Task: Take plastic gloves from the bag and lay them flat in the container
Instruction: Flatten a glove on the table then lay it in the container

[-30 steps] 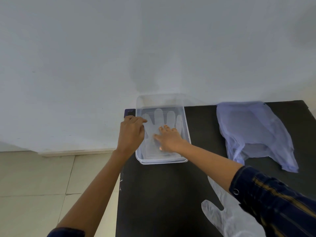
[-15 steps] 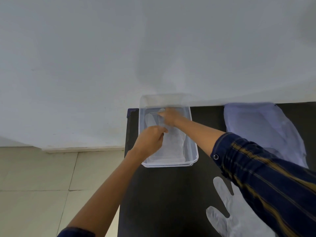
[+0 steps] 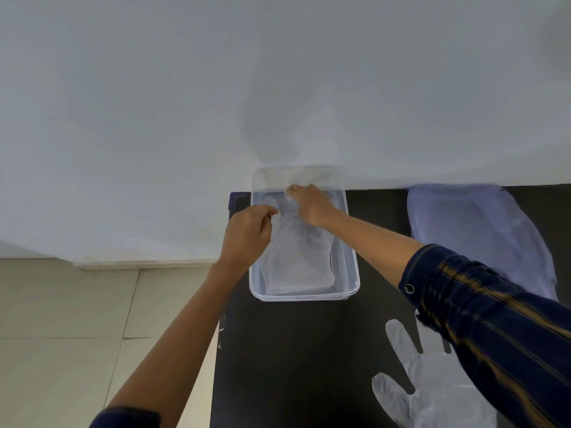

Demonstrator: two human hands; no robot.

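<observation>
A clear plastic container (image 3: 350,282) stands on the black table against the wall. A clear plastic glove (image 3: 298,257) lies inside it, cuff toward me. My left hand (image 3: 247,236) is over the container's left rim, its fingers pinching the glove's finger end. My right hand (image 3: 310,203) reaches into the far end and pinches the same glove near its fingertips. A pale purple plastic bag (image 3: 482,236) lies flat to the right. Another clear glove (image 3: 432,384) lies on the table near me, partly under my right sleeve.
The black table (image 3: 293,359) ends at its left edge just beside the container; beyond it is tiled floor (image 3: 77,319). A white wall (image 3: 278,88) rises directly behind the container and bag.
My right hand moved from the glove's palm to the far end of the container. My left hand came in from the rim and both now pinch the glove's fingers.
</observation>
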